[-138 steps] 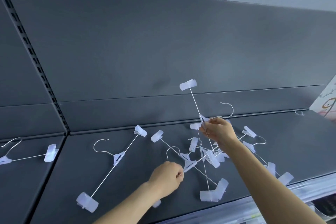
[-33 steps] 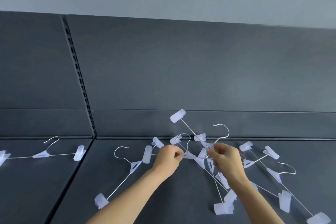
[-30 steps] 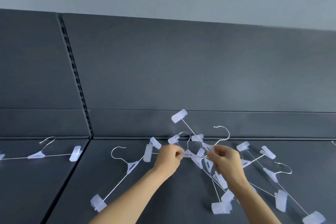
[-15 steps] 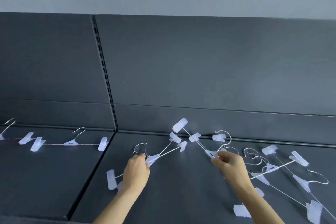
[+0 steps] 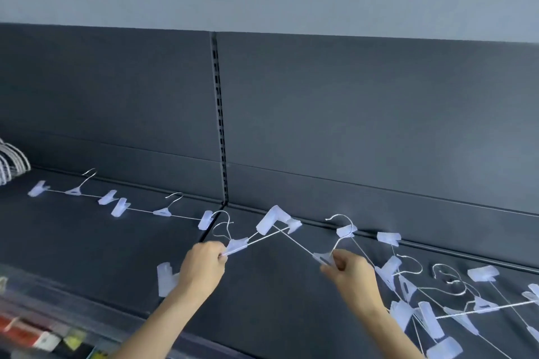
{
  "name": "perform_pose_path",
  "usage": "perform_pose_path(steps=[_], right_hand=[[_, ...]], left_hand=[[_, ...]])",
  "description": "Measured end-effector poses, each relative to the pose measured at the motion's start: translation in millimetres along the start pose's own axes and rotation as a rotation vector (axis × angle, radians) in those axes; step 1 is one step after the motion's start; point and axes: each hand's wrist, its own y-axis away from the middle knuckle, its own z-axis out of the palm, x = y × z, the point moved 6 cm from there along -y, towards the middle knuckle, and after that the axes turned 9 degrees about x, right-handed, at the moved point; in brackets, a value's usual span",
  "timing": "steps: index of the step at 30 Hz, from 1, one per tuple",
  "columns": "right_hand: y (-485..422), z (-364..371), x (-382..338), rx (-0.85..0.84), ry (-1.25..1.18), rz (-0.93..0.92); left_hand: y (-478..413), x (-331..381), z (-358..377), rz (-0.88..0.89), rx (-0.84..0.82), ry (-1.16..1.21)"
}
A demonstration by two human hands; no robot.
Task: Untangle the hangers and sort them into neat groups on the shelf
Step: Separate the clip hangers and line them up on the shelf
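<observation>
hands are apart over a dark grey metal shelf (image 5: pixel 87 248), each on its own hanger. the left hand (image 5: pixel 201 268) is curled, thumb and fingers pinching a thin white wire hanger with frosted plastic clips (image 5: pixel 238 244) at its triangular middle piece. two wire hooks rise just above the knuckles; whether one hanger or two is in that grip i cannot tell. a pair of frosted clips (image 5: pixel 166 278) sticks out on the outer side of that fist, low by the shelf.

the right hand (image 5: pixel 350 275) is closed as well, fingertips nipping the middle piece of a second white wire hanger (image 5: pixel 322 258), whose hook curves up above the thumb. the bars from both grips run up and inward and cross between the hands, ending in a cluster of clips (image 5: pixel 274 221). which clip belongs to which bar is unclear.

outward of the right grip, beside that forearm, a tangled heap of the same white clip hangers (image 5: pixel 455 300) lies on the shelf. outward of the left grip, two separate white clip hangers (image 5: pixel 163 212) lie end to end in a row, hooks toward the dark grey back panel (image 5: pixel 364 114). beyond them, at the frame edge, a stack of white hangers (image 5: pixel 11 163) shows partly. a slotted upright strip (image 5: pixel 219 125) stands behind, above the left grip. below the shelf edge, near the left forearm, coloured packets (image 5: pixel 29 335) are blurred.
</observation>
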Motion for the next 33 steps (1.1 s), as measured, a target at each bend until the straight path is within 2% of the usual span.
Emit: perform_pose_path(steps=[5,9,20,28,33], right_hand=[[-1,35,-43,-0.039,-0.039,-0.081],[6,84,-78,-0.108,-0.055,-0.145],[58,237,-208,-0.125,-0.103,-0.188],[63,326,-245,-0.099,0.119,-0.122],[37,340,-238,-0.111,0.295,-0.132]], left_hand=[[-5,-54,-60,-0.024,0.112,0.023],[-5,-124,-98,-0.056,0.196,-0.005],[-22,-344,-187,-0.126,0.194,-0.039],[-49,-458,-233,-0.155,0.266,-0.009],[-68,-484,-229,-0.133,0.287,0.025]])
